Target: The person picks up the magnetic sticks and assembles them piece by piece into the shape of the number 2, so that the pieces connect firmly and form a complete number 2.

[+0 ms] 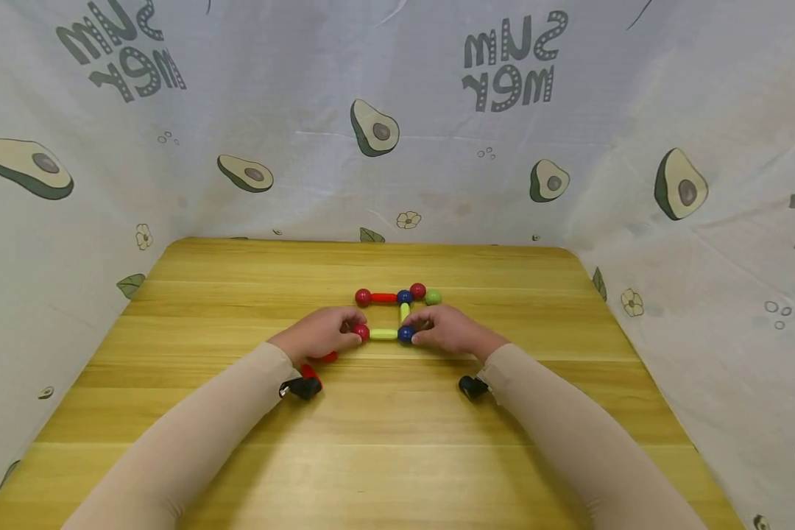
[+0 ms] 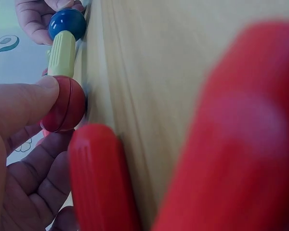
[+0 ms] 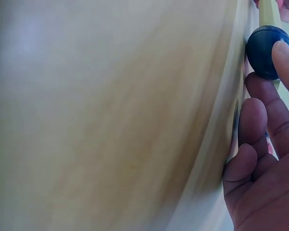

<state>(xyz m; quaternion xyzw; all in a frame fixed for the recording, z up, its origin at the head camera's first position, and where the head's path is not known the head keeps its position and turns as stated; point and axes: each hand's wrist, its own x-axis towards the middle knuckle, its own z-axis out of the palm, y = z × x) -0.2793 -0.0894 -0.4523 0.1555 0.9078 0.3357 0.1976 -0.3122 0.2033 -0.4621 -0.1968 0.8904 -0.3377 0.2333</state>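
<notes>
My left hand [image 1: 324,333] pinches a red ball [image 2: 67,104] between thumb and fingers, close over the table. Out of that ball runs a light-green rod [image 1: 383,334] to a blue ball [image 1: 405,334], which my right hand [image 1: 452,329] pinches from the right side. In the right wrist view the thumb lies on the blue ball [image 3: 269,50], with the other fingers curled below. From it a second light-green rod [image 1: 405,311] leads back to another blue ball [image 1: 405,297]. A red rod [image 1: 383,298] joins that one to a second red ball [image 1: 363,297].
Another red ball [image 1: 418,291] and a green ball [image 1: 433,297] sit at the frame's far right corner. Loose red rods [image 2: 102,178] lie beside and under my left wrist. Beyond the wooden table [image 1: 371,442] hangs a printed cloth [image 1: 291,199].
</notes>
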